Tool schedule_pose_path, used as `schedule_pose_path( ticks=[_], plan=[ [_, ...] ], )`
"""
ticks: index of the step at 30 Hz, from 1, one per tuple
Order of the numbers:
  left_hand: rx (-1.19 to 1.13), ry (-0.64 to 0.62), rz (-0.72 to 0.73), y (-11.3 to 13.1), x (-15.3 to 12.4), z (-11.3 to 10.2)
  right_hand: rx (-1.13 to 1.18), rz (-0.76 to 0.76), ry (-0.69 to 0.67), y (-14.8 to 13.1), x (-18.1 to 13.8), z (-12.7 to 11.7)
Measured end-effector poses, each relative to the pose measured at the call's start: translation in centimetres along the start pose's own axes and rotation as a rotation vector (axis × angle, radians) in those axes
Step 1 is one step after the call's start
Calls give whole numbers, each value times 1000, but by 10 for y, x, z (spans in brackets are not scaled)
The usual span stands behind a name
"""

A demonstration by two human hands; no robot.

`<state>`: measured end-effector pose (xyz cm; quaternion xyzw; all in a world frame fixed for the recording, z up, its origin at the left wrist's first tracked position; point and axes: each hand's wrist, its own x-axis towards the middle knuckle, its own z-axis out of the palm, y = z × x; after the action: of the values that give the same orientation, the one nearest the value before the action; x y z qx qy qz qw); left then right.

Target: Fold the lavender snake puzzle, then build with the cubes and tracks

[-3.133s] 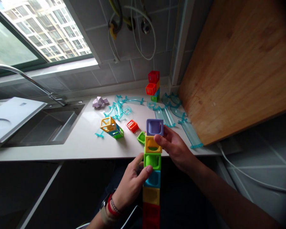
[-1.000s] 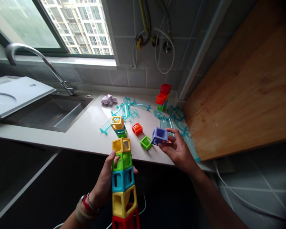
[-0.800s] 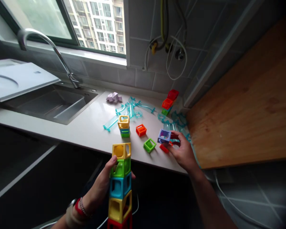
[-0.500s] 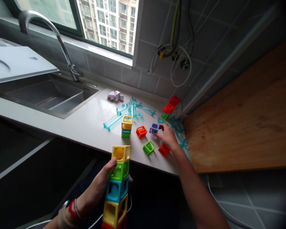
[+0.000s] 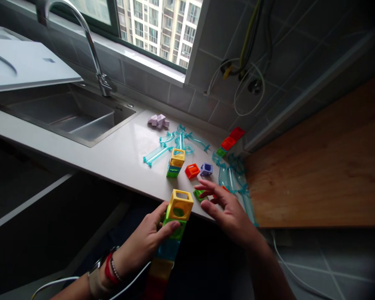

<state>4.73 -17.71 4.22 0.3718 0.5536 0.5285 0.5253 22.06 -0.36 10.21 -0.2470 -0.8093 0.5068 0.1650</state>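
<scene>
My left hand is wrapped around a stack of hollow plastic cube blocks, yellow on top, then green, blue, yellow and red, held in front of the counter edge. My right hand has its fingers apart and holds nothing. It hovers over a green cube block and partly covers it and a red one. Just beyond its fingertips sits a purple cube block, beside an orange-red cube block. Left of these stands a short stack of blocks with yellow on top.
Clear teal track pieces lie behind the blocks, with more teal pieces by the wooden panel. A red-topped block stack leans near the corner. Pale purple pieces lie near the sink and faucet.
My right hand has let go of the purple block, which stays on the counter, and has come nearer with fingers spread. The held stack has tilted and shifted right in view. The camera view has shifted.
</scene>
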Motion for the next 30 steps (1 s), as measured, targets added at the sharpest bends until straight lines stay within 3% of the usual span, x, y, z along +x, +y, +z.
schedule_pose_path(
  ticks=[4,9,13,22,26,30],
  plan=[
    [197,-17,51,9,-3,3,-4,34,-56,-12,-16,20],
    [333,-79,49,11,-6,2,302,136,-143,-3,-18,20],
    [350,-84,37,8,-9,-1,472,190,-115,10,-21,28],
    [164,-68,0,0,-9,-17,877,330,313,54,-47,42],
    [80,-29,-57,-9,-10,-29,909,369,518,75,-73,40],
    [52,76,-3,0,-14,-53,836,389,703,91,-95,35]
  ],
)
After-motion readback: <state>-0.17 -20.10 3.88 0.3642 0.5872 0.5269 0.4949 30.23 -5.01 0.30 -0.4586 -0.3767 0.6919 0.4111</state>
